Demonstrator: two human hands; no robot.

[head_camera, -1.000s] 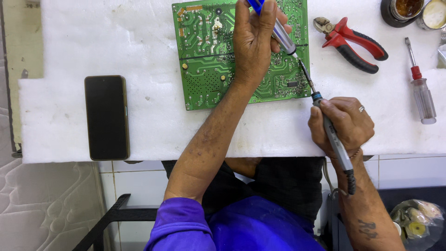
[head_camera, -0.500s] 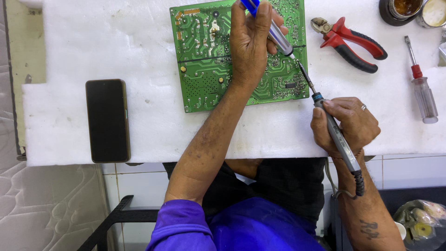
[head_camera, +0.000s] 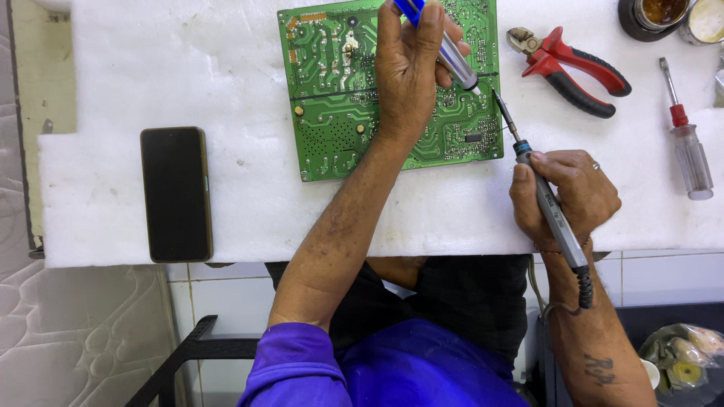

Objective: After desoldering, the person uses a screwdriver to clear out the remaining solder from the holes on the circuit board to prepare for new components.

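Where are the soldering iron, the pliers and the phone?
soldering iron (head_camera: pixel 554 215), head view, on its grey handle in the right hand.
pliers (head_camera: pixel 581 71), head view, on the red handles.
phone (head_camera: pixel 176 194), head view, middle of its dark screen.

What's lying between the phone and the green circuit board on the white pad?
Nothing: in the head view, only bare white pad separates the phone from the circuit board.

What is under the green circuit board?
The green circuit board lies on a white foam sheet. The left hand covers part of the board; what lies beneath the board itself is hidden.
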